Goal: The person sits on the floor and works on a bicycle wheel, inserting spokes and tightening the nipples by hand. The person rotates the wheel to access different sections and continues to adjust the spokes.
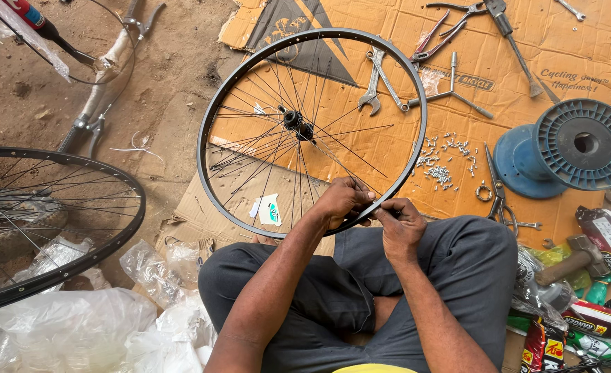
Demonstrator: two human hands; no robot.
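Note:
A black bicycle wheel rim [212, 117] with thin spokes and a hub [296, 123] rests over flattened cardboard, its near edge against my lap. My left hand [342, 200] grips the near part of the rim, fingers curled over it. My right hand [400, 224] sits just to its right, fingertips pinching at the rim next to the left hand; what it pinches is too small to tell. Several spokes hang loose from the hub toward my hands.
A second black wheel [57, 228] lies at the left. On the cardboard [388, 83] are wrenches [378, 79], a Y-shaped tool [450, 93], pliers [450, 27], scissors [497, 193], a scatter of small nipples [443, 162] and a blue spool [568, 148]. A hammer [575, 259], packets, and plastic bags [112, 318] flank me.

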